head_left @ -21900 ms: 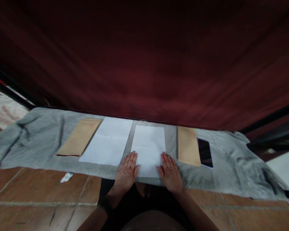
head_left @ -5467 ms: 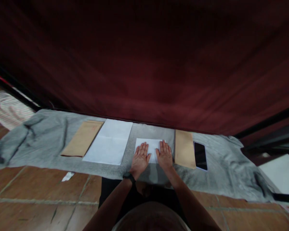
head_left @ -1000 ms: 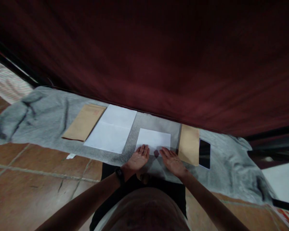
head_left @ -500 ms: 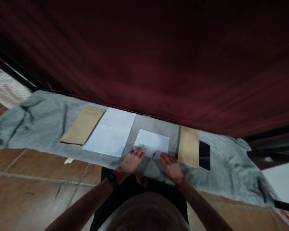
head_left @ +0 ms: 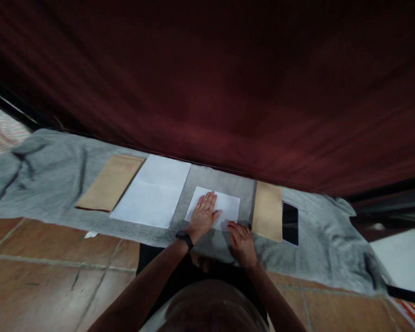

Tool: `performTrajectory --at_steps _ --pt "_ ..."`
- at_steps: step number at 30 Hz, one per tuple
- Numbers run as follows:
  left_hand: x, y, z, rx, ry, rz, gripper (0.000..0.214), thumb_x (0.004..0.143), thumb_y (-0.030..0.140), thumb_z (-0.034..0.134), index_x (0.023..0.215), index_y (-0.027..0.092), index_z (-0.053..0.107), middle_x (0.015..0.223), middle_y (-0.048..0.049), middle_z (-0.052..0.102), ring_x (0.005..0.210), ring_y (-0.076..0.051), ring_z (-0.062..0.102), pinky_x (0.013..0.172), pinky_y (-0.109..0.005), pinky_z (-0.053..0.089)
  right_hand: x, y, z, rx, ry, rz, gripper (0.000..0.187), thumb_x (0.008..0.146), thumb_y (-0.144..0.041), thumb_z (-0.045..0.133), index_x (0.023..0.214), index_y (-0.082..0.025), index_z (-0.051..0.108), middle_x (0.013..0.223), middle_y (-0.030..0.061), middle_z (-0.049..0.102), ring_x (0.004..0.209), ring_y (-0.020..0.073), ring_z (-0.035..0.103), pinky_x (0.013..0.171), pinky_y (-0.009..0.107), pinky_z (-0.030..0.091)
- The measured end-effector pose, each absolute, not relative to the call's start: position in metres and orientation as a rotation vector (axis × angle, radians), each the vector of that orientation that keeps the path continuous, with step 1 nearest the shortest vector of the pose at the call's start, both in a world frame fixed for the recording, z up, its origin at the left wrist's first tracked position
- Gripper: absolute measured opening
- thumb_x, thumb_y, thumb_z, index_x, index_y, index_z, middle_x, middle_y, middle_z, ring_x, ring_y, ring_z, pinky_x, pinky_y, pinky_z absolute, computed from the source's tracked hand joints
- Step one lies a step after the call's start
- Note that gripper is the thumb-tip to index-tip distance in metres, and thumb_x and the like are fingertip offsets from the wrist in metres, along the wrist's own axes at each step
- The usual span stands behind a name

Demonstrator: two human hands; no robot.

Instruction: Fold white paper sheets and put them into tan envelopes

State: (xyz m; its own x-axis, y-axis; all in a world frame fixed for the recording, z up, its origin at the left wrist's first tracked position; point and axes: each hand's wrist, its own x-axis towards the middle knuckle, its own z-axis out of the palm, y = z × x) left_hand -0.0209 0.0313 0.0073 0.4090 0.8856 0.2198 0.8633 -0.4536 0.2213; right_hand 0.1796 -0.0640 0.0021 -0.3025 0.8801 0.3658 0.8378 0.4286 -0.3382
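A white sheet of paper (head_left: 228,205), folded to a smaller size, lies flat on the grey cloth in front of me. My left hand (head_left: 203,216) rests palm down across its left half, fingers stretched out, with a dark watch on the wrist. At the paper's near right corner, my right hand (head_left: 242,240) has its fingers curled together over the edge; the thumb is partly hidden. Left of the paper is a larger white sheet (head_left: 152,191) with a crease across its middle. A brown paper envelope (head_left: 268,211) lies just beyond my right hand.
More brown envelopes (head_left: 111,182) lie stacked at the left. A dark-screened phone (head_left: 290,224) is beside the right envelope. The crumpled grey cloth (head_left: 318,230) covers the narrow surface, with a dark red curtain (head_left: 207,101) behind it. Tiled floor (head_left: 48,272) shows below.
My left hand has slid forward and right from the near edge onto the paper, now lying flat. My right hand's fingers have curled more at the near right corner. The view has shifted slightly.
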Motion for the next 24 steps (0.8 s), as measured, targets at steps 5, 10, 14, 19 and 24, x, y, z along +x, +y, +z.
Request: performTrajectory --at_steps 5,10,14,19,24 --pt "-0.051 0.024 0.014 2.556 1.704 0.456 0.06 0.105 0.042 0.036 0.153 0.007 0.04 0.161 -0.0171 0.038 0.153 -0.027 0.029 0.125 -0.048 0.025 0.18 -0.062 -0.002 -1.485 -2.13 0.149 0.047 0.095 -0.01 0.043 0.138 -0.02 0.059 0.135 0.0106 0.066 0.118 0.0245 0.063 0.101 0.043 0.05" --pt "-0.055 0.015 0.018 2.515 1.785 0.485 0.061 0.105 0.04 0.035 0.154 0.003 0.036 0.16 -0.0206 0.038 0.152 -0.03 0.03 0.124 -0.051 0.025 0.182 -0.06 -0.004 -1.501 -2.148 0.175 0.056 0.094 -0.012 0.042 0.15 -0.019 0.049 0.146 0.0106 0.058 0.135 0.0268 0.053 0.111 0.048 0.045" --pt "-0.024 -0.008 0.02 2.605 1.653 0.486 0.062 0.104 0.038 0.038 0.158 0.008 0.03 0.164 -0.0176 0.031 0.155 -0.03 0.024 0.126 -0.052 0.021 0.183 -0.06 -0.004 -1.507 -2.176 0.189 0.057 0.095 -0.013 0.042 0.151 -0.02 0.047 0.149 0.0106 0.056 0.139 0.0275 0.049 0.115 0.05 0.043" --pt "0.004 -0.034 0.016 2.722 1.31 0.352 0.061 0.106 0.046 0.034 0.157 0.013 0.033 0.165 -0.012 0.032 0.155 -0.024 0.024 0.128 -0.047 0.015 0.184 -0.06 -0.004 -1.511 -2.2 0.213 0.06 0.095 -0.013 0.039 0.155 -0.018 0.041 0.151 0.0108 0.053 0.139 0.0274 0.049 0.114 0.051 0.043" --pt "-0.014 -0.034 0.016 2.7 1.281 0.353 0.064 0.105 0.052 0.035 0.156 0.014 0.036 0.165 -0.0111 0.032 0.155 -0.023 0.024 0.128 -0.047 0.014 0.187 -0.06 -0.006 -1.496 -2.211 0.216 0.058 0.096 -0.014 0.039 0.154 -0.019 0.043 0.15 0.0117 0.054 0.139 0.0278 0.049 0.113 0.052 0.044"
